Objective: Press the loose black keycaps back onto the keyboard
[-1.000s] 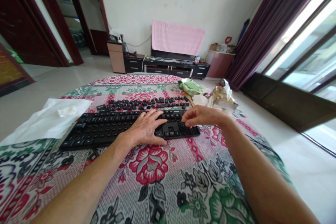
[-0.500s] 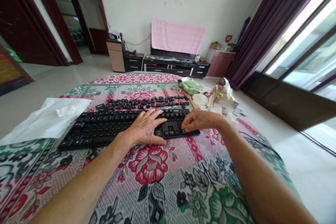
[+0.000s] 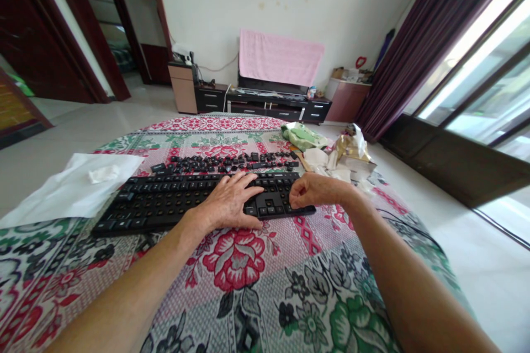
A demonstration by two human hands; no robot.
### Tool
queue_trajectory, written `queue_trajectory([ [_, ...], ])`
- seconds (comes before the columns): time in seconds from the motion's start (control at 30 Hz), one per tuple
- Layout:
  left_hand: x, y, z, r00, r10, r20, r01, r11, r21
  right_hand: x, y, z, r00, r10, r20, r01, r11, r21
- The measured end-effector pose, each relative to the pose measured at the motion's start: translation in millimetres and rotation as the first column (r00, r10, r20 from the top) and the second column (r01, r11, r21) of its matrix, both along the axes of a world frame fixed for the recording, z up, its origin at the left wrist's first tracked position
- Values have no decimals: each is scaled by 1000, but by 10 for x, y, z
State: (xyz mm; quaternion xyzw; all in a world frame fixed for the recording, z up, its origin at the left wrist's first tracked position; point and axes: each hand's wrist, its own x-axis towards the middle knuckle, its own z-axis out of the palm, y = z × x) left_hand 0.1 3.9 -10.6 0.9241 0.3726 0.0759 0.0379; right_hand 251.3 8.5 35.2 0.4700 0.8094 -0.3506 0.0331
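A black keyboard [image 3: 153,207] lies on the table, many of its keycaps off so that bare sockets show. My left hand [image 3: 229,201] rests flat across its middle with the fingers spread. Over the number pad at the right end, my right hand [image 3: 308,190] is closed with its fingers bent down; whatever is at the fingertips, perhaps part of the pad, is hidden. Just behind the keyboard, loose black keycaps [image 3: 199,164] form a long scattered row.
A white paper sheet [image 3: 74,187] with a crumpled tissue [image 3: 103,174] is at the left. Toward the right back are a green bag [image 3: 304,136], white tissues [image 3: 317,157] and a gold package [image 3: 350,149]. A black cable [image 3: 414,223] trails at the right edge. A floral cloth [image 3: 240,262] covers the table.
My right hand has shifted very slightly to the right over the number pad, its fingers curled in more tightly. My left hand and the keyboard stay in place.
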Motion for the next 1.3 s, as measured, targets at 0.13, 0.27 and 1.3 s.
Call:
queue_trajectory([
  [0.13,-5,-9,11,1000,-4,-3,4,1000,10,-21,-16,24,999,-43,21,44,999,-25],
  [0.27,0,-16,24,1000,-3,-13,3,1000,9,-36,-26,36,997,-74,24,75,996,-44],
  [1.3,13,-21,48,1000,-7,3,7,1000,11,281,375,-6,947,-313,-74,311,834,456],
])
